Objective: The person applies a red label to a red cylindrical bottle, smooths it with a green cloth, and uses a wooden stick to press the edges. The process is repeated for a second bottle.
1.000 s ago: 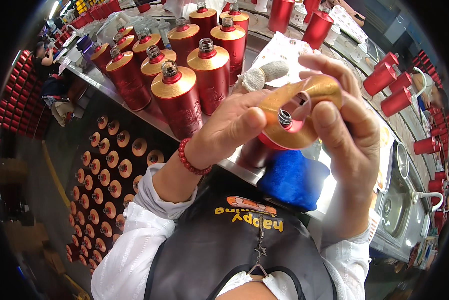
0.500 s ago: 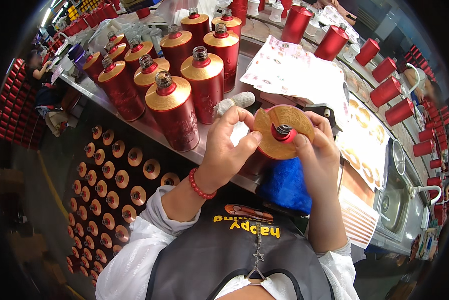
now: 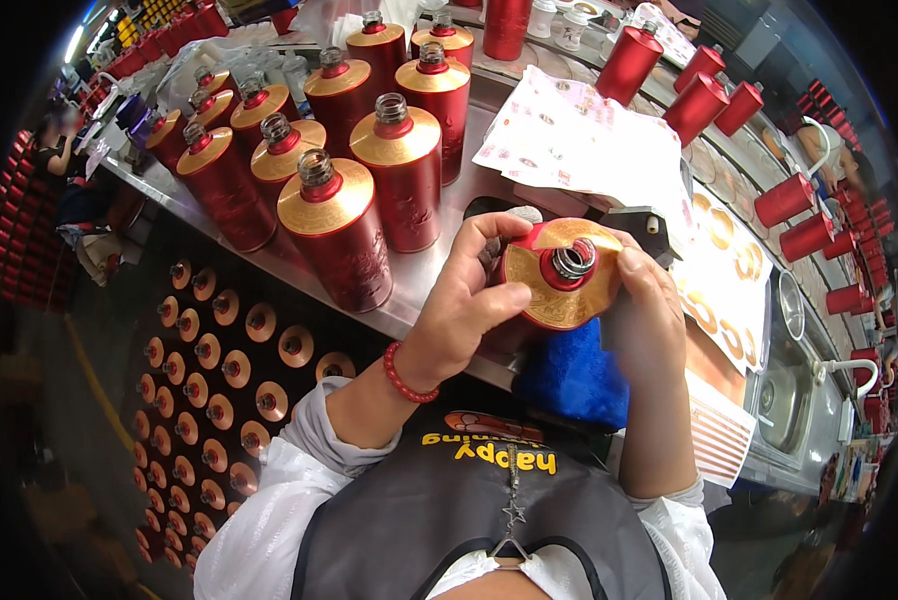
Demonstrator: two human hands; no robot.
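A red glass bottle (image 3: 573,262) with an uncapped threaded neck stands in front of me, tipped slightly toward me. Around its neck lies a gold ring-shaped label (image 3: 551,302) on the shoulder; a strip of red shows at the upper left. My left hand (image 3: 459,315) is closed round the bottle's left side, thumb on the label. On the other side my right hand (image 3: 654,315) grips the bottle, its thumb at the label's right edge. The far fingers are partly hidden. Below sits a blue plush cloth (image 3: 574,375).
Several gold-shouldered red bottles (image 3: 334,235) crowd the metal table at left. More bottles (image 3: 219,365) stand lower left. Printed sheets (image 3: 579,135) lie beyond my hands, a sheet of gold labels (image 3: 724,290) to the right. A conveyor (image 3: 729,170) carries red bottles past a sink (image 3: 784,400).
The label's raised, split left end now lies down against the shoulder. My right thumb has moved up along its right edge. The bottle neck tips more toward me, and conveyor bottles have shifted.
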